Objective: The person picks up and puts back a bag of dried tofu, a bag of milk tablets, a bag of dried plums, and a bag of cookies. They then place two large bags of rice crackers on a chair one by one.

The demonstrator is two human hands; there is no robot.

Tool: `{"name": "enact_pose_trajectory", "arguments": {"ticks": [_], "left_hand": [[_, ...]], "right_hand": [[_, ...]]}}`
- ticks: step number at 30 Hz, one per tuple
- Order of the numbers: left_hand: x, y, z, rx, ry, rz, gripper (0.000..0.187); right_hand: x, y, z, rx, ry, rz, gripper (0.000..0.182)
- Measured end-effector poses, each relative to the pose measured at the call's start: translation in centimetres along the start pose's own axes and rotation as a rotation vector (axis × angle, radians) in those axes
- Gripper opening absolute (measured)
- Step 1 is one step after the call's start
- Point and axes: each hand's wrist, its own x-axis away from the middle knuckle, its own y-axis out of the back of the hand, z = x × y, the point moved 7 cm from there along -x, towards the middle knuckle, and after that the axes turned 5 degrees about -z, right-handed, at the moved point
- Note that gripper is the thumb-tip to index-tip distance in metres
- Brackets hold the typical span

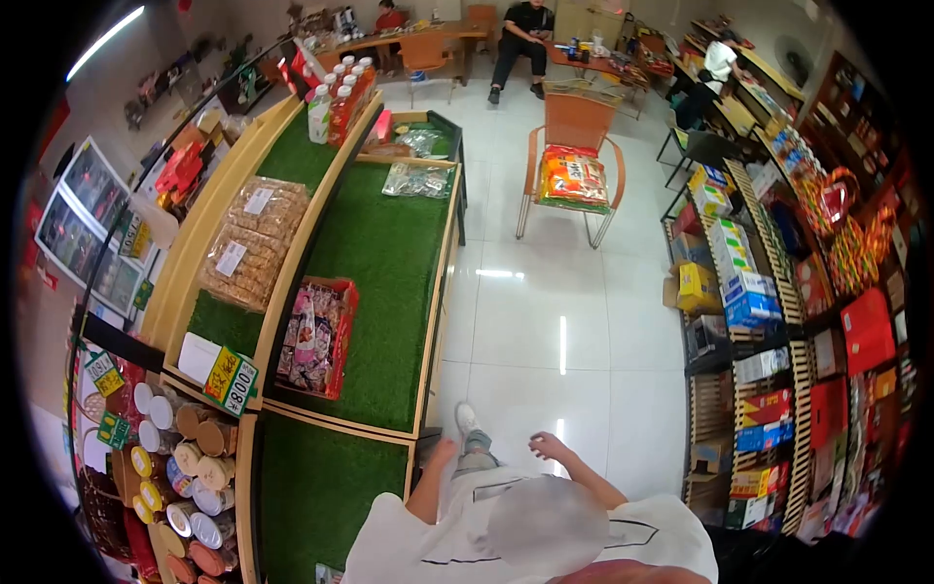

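Note:
My left hand (443, 454) hangs low beside the wooden edge of the display shelf with green turf lining (355, 487). Its fingers are hard to make out. Out over the white tiled floor (516, 389), my right hand (548, 446) is loosely curled with the fingers apart and nothing in it. One white shoe (467, 419) shows ahead of my left hand. On the shelf, a red box of small wrapped packets (316, 336) lies left of the aisle. Clear packs of brown snacks (255, 238) rest on the upper tier, above a price sign (231, 380).
An orange chair (579, 122) holding bright orange bags (574, 175) stands ahead in the aisle. Racks of boxed goods (744, 292) line the right side. Lidded jars (185, 487) fill the lower left. Several people are farther back, one seated person (525, 44) near a table.

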Motion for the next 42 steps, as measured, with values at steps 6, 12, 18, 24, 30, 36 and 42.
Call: {"name": "enact_pose_trajectory", "arguments": {"ticks": [6,12,18,24,30,36,42], "left_hand": [[-2.0,3.0,0.8,0.279,0.343,0.124,0.034],[-10.1,6.7,-6.4,0.358,0.277,0.172,0.038],[-18.2,9.4,-12.0,0.449,0.240,0.080,0.035],[-24.4,9.5,-12.9,0.435,0.277,0.065,0.026],[-30.0,11.4,-17.1,0.105,0.328,0.125,0.022],[-39.0,14.0,-26.8,0.117,0.207,-0.244,0.030],[-48.7,14.6,-35.6,0.297,0.120,-0.283,0.026]], "right_hand": [[-8.4,2.2,12.7,0.119,0.003,-0.038,0.042],[-13.0,5.7,16.3,0.037,-0.040,-0.120,0.037],[-14.9,10.4,9.6,0.032,-0.288,-0.146,0.039],[-15.8,15.8,8.8,0.264,-0.068,-0.150,0.036],[-27.8,20.8,9.7,0.930,0.711,0.083,0.030],[-35.7,30.4,28.4,-0.292,-0.189,-0.204,0.042],[-44.0,33.6,42.7,-0.236,-0.128,-0.173,0.044]]}}
